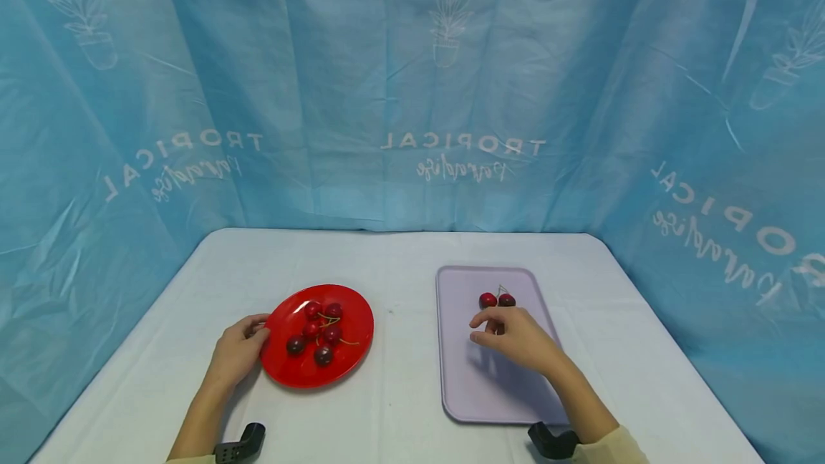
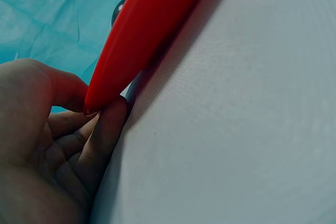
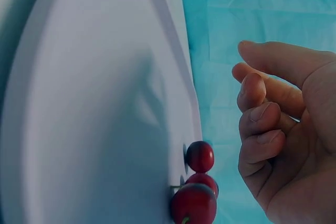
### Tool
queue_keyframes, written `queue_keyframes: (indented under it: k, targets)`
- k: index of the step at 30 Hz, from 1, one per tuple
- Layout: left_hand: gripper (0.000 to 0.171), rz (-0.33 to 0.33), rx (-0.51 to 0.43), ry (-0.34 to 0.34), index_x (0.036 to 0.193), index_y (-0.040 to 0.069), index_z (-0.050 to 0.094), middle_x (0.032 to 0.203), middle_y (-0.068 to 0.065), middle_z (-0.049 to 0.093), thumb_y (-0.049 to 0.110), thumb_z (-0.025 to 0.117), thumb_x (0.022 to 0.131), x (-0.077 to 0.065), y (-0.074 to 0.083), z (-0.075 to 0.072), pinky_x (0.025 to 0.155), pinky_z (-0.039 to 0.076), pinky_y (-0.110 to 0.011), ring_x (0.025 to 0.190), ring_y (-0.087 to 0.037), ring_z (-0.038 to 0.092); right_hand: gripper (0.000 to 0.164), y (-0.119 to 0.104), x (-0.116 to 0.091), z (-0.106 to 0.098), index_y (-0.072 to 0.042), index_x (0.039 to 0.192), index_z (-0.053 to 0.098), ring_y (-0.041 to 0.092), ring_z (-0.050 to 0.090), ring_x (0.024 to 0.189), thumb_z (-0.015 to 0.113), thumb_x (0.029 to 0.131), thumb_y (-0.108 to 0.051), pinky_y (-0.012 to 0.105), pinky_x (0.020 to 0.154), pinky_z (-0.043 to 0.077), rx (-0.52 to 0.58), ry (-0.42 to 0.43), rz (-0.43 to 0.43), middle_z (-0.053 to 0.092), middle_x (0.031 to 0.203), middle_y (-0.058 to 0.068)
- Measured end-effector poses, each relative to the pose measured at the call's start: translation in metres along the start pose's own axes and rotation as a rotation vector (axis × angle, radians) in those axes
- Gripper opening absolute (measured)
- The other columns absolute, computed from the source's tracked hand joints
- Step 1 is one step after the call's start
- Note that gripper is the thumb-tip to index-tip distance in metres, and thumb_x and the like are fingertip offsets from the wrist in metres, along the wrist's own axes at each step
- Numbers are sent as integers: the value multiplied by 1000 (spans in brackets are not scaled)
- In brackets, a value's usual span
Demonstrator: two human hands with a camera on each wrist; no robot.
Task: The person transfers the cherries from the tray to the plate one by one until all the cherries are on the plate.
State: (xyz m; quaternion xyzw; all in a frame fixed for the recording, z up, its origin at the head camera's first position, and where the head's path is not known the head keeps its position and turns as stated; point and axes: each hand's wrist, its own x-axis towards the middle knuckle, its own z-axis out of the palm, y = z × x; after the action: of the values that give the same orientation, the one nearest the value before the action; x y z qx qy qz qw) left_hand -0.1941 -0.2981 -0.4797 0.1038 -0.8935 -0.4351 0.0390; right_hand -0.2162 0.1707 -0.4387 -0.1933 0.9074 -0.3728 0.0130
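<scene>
At the left side of a red plate (image 1: 277, 358), my left hand (image 1: 233, 355) pinches the rim between thumb and fingers. The left wrist view shows the thumb over the plate's edge (image 2: 137, 40) and a fingertip beneath it. Several dark red cherries (image 1: 331, 335), some with green stems, lie on the plate. My right hand (image 1: 512, 335) hovers over a lilac tray (image 1: 464, 392), its fingers loosely bent and holding nothing. Cherries (image 1: 488, 300) sit on the tray just beyond that hand. In the right wrist view three cherries (image 3: 200, 156) show, below the fingertips.
A white cloth (image 1: 406, 321) covers the table, with a gap between plate and tray. Blue printed curtains (image 1: 412, 77) surround the table at the back and both sides. Each wrist wears a black strap device (image 1: 241, 442).
</scene>
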Motion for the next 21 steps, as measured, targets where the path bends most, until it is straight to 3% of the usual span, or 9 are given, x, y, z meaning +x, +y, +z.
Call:
queue_keyframes:
  k: [21]
  targets:
    - [42,1,-1,-1,132,-6,49,122,-27,54,19,46,98,-1,1,0,90,49,-49,109,-39,52,23,18,-25,-20,-11,99,70,14,51,64,75,83,-26,25,55,44,16,1,37,55,70,-2]
